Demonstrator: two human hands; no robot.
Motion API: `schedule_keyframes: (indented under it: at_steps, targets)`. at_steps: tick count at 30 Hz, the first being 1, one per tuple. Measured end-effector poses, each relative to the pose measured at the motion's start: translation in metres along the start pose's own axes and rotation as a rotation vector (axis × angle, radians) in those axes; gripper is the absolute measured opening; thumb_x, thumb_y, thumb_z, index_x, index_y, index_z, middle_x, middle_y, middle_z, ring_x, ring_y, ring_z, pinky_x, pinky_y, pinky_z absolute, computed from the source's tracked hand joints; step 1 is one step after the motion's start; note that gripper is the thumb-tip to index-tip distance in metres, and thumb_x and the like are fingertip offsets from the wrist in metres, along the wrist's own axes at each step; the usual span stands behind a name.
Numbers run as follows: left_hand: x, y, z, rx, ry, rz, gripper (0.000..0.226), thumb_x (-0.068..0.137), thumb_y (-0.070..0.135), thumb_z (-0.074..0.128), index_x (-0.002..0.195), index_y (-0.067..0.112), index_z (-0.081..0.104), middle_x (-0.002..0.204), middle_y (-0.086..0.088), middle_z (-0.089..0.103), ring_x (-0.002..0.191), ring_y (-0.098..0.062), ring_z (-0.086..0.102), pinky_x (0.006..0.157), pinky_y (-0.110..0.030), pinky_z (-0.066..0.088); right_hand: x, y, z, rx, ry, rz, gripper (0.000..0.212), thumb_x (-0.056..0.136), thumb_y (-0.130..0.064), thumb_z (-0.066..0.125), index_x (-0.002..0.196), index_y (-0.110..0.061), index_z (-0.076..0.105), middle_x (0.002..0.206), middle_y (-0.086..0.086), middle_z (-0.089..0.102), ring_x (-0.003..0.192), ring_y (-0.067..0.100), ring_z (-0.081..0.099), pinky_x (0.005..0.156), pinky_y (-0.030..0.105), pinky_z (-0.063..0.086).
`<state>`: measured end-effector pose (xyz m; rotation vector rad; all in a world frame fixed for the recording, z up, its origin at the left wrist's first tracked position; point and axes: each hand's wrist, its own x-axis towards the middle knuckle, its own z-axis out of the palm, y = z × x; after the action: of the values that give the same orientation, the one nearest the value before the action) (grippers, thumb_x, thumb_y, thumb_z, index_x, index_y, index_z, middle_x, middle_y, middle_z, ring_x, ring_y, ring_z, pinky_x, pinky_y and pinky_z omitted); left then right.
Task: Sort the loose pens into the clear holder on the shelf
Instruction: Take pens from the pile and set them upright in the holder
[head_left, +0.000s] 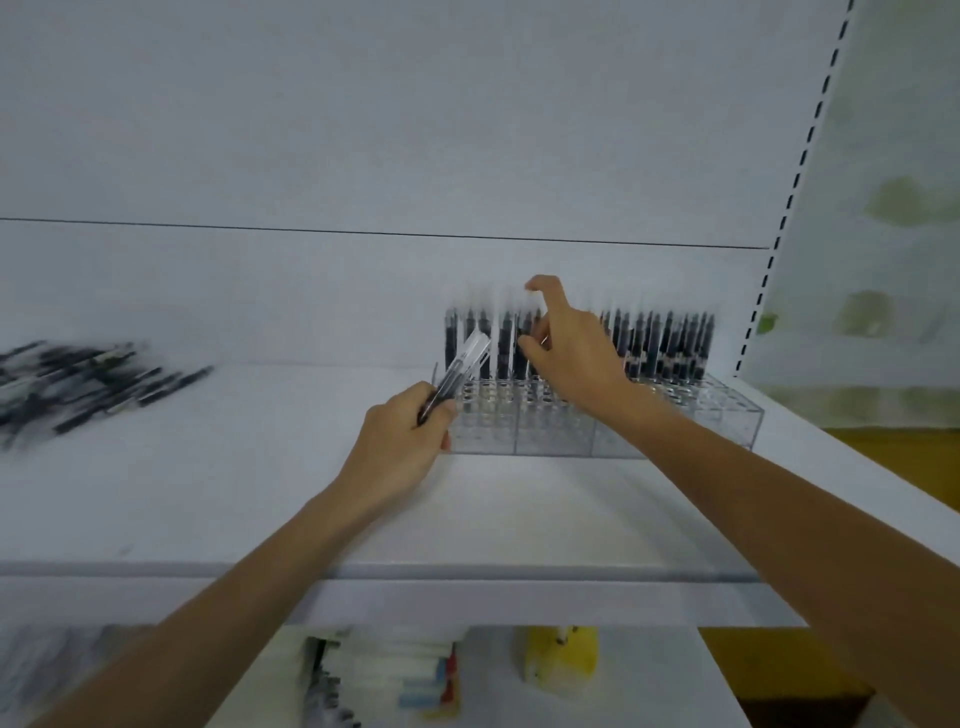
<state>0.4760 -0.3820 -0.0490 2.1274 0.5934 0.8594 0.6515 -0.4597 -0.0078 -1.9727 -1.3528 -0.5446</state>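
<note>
On a white shelf (260, 493), a clear holder (727, 421) has back rows full of upright pens (670, 343), front holes empty. The left hand (400, 441) grips one tilted pen (462, 371) beside it; the right hand (576, 358) curls among the upright pens, grasp too blurred to tell. A pile of loose pens (78, 384) waits far left.

No text, label or number can be read anywhere.

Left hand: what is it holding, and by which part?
A pen, gripped at its dark lower end by the left hand; the clear cap end sticks up.
</note>
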Motion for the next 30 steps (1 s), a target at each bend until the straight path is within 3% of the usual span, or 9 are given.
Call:
schedule_keyframes:
  at_steps: [4,8,12,15,19,22,24,27,30]
  targets:
    - [0.003,0.01,0.009,-0.028,0.027,-0.006,0.021,0.096,0.023,0.045,0.085,0.012,0.059,0.065,0.005,0.058,0.051,-0.006,0.048,0.055,-0.021,0.036,-0.003,0.002,-0.003,0.032,0.077,-0.032,0.05,0.092,-0.012,0.053,0.138,-0.018,0.035,0.074,0.007,0.063,0.06,0.021,0.057,0.057,0.039,0.052]
    - [0.006,0.02,0.017,-0.093,0.122,-0.001,0.023,0.097,0.023,0.044,0.077,0.018,0.055,0.066,0.006,0.058,0.049,-0.001,0.048,0.05,-0.014,0.036,-0.011,-0.011,-0.009,0.368,0.08,0.027,0.032,0.092,-0.016,0.056,0.123,-0.015,0.05,0.071,-0.009,0.055,0.064,0.005,0.053,0.066,0.027,0.048]
    - [0.009,0.034,0.035,-0.228,0.162,-0.044,0.021,0.099,0.024,0.039,0.082,0.019,0.052,0.068,0.005,0.058,0.055,-0.006,0.051,0.051,-0.017,0.039,-0.019,-0.035,-0.005,0.691,-0.134,0.086,0.044,0.088,-0.009,0.06,0.128,-0.018,0.045,0.079,-0.002,0.066,0.078,0.015,0.065,0.075,0.027,0.054]
    - [0.009,0.038,0.038,-0.248,0.136,-0.017,0.024,0.099,0.025,0.038,0.093,0.01,0.056,0.069,0.001,0.059,0.052,-0.009,0.05,0.047,-0.014,0.04,-0.019,-0.033,-0.015,0.745,-0.048,0.115,0.049,0.085,-0.006,0.064,0.127,-0.021,0.045,0.076,0.001,0.066,0.073,0.014,0.065,0.072,0.023,0.053]
    - [0.002,0.028,0.034,-0.133,0.123,0.081,0.022,0.097,0.023,0.043,0.089,0.009,0.058,0.07,-0.001,0.061,0.044,0.0,0.05,0.044,-0.009,0.037,-0.002,-0.02,-0.043,0.907,0.161,0.173,0.056,0.085,0.006,0.057,0.13,-0.023,0.039,0.084,0.009,0.061,0.079,0.026,0.069,0.072,0.038,0.059]
    - [-0.002,0.014,0.032,-0.003,0.158,0.075,0.02,0.096,0.021,0.048,0.082,0.007,0.055,0.068,-0.004,0.058,0.05,-0.003,0.048,0.049,-0.009,0.036,0.01,-0.003,-0.057,0.724,0.31,0.094,0.059,0.086,0.004,0.056,0.133,-0.026,0.037,0.086,0.007,0.059,0.077,0.026,0.069,0.068,0.04,0.059]
    - [-0.003,0.009,0.031,0.028,0.166,0.038,0.02,0.094,0.022,0.05,0.077,0.012,0.054,0.065,-0.005,0.055,0.056,-0.013,0.046,0.05,-0.012,0.033,0.009,0.004,-0.056,0.552,0.311,0.038,0.058,0.086,-0.001,0.058,0.134,-0.027,0.038,0.084,0.0,0.057,0.076,0.023,0.068,0.068,0.032,0.058]
    - [-0.003,0.009,0.033,0.003,0.162,0.02,0.026,0.093,0.023,0.051,0.068,0.017,0.05,0.062,-0.004,0.051,0.056,-0.015,0.042,0.049,-0.014,0.032,0.005,0.008,-0.046,0.453,0.275,-0.023,0.054,0.087,-0.002,0.059,0.134,-0.023,0.041,0.08,-0.009,0.054,0.074,0.016,0.064,0.065,0.014,0.052]
    - [-0.002,0.01,0.032,-0.075,0.173,-0.027,0.022,0.093,0.02,0.048,0.079,0.008,0.06,0.063,-0.004,0.053,0.053,-0.01,0.043,0.048,-0.015,0.032,0.001,0.01,-0.035,0.424,0.256,-0.039,0.053,0.088,-0.001,0.058,0.133,-0.02,0.04,0.079,-0.009,0.051,0.07,0.009,0.059,0.063,0.008,0.049]
